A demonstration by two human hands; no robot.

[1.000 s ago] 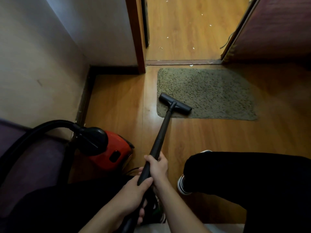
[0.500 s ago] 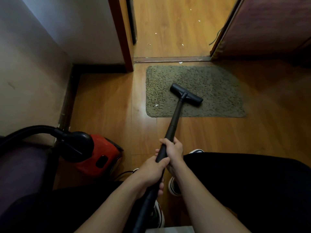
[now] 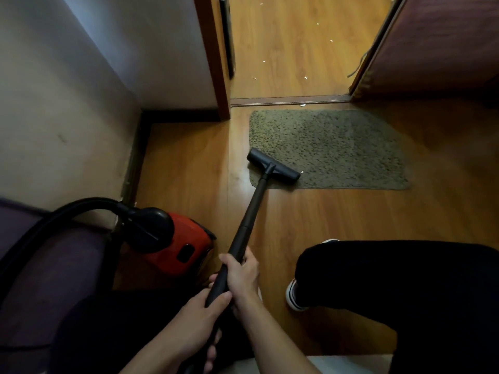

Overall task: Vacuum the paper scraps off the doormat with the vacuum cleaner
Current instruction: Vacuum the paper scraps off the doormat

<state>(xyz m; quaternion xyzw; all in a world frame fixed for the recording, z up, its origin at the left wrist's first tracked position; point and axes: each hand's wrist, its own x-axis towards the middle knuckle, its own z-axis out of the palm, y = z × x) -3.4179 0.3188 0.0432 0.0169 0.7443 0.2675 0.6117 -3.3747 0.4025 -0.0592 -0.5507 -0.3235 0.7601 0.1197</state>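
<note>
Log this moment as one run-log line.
both hands: left hand, right hand grip wand | nozzle on doormat near-left corner | scrap beside nozzle

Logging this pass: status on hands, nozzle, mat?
Both hands, left hand and right hand, grip the wand. Nozzle on doormat near-left corner. One scrap beside nozzle. Nothing blocking.

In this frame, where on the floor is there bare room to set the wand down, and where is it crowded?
Bare floor lies between the doormat and the person's leg, and left of the mat up to the baseboard. It is crowded near the red vacuum body, the hose and both hands on the wand.
</note>
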